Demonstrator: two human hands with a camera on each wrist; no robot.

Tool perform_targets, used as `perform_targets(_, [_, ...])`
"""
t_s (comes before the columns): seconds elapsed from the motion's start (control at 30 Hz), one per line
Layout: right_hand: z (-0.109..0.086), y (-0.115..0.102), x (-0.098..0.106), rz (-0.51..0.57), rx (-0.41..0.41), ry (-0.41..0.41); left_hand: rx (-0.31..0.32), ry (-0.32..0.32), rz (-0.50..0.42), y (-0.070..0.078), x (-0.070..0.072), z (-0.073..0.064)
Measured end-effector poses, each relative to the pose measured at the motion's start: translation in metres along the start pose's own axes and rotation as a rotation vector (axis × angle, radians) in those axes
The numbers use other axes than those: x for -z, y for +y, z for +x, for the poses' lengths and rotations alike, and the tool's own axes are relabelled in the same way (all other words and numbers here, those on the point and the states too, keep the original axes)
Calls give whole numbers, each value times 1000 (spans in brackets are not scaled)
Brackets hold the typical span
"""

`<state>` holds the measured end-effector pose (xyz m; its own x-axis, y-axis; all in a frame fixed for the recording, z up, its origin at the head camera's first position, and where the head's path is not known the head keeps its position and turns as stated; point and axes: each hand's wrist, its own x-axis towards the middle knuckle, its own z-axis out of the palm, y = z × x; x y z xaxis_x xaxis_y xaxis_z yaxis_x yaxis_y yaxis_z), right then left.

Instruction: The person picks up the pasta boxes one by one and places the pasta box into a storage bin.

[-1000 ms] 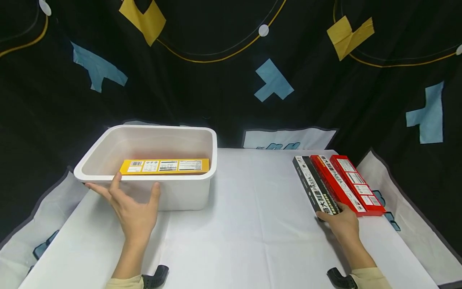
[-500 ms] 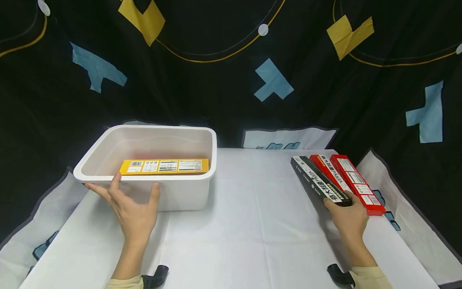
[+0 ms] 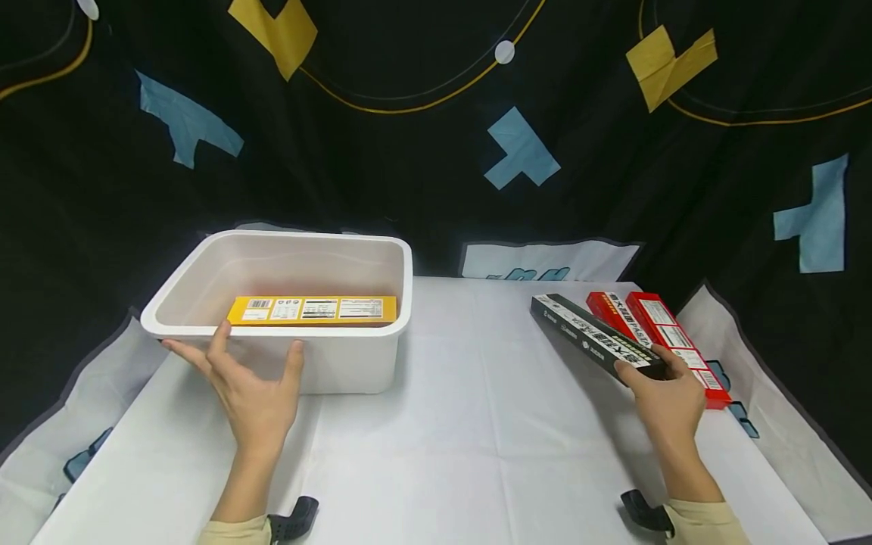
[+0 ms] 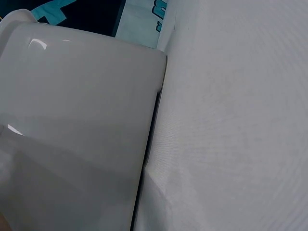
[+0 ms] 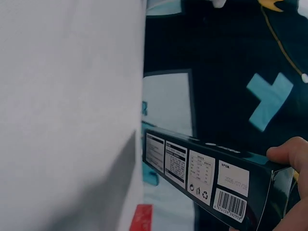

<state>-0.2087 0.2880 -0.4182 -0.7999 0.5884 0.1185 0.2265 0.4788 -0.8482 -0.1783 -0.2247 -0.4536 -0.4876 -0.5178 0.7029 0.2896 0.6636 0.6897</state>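
A black pasta box (image 3: 594, 333) is gripped at its near end by my right hand (image 3: 669, 393), thumb on one side and fingers on the other. It is lifted above the table and casts a shadow. In the right wrist view, the black pasta box (image 5: 202, 168) shows printed labels and a barcode. My left hand (image 3: 255, 401) rests against the front of a white plastic bin (image 3: 354, 363), fingers spread, one fingertip at the rim. Inside the bin lies a yellow box (image 3: 313, 310); what is beneath it is hidden. The left wrist view shows the bin's wall (image 4: 82, 110).
Two red pasta boxes lie at the table's right edge: a nearer-left red box (image 3: 616, 314), partly covered by the black one, and an outer red box (image 3: 681, 348). A white cloth covers the table (image 3: 450, 424). A black curtain (image 3: 381, 174) hangs behind.
The black pasta box has been lifted off the table and its near end swung right over the red boxes. My right hand rose with it. My left hand stayed at the bin.
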Motion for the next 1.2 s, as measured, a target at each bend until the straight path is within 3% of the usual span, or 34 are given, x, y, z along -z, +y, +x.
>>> perform_targets(0.13, [-5,-14,4,77,-3,-17,-2,3,-1,1,0,1])
perform_targets(0.5, [-11,-52,10,250,96,-16,-4,16,2,1,-1,0])
perform_targets(0.73, [-12,-73,15,372,127,-67,10,32,-9,1,-3,-1])
perform_targets(1.2, [-16,-118,7,713,357,-228,20,-5,3,0,0,0])
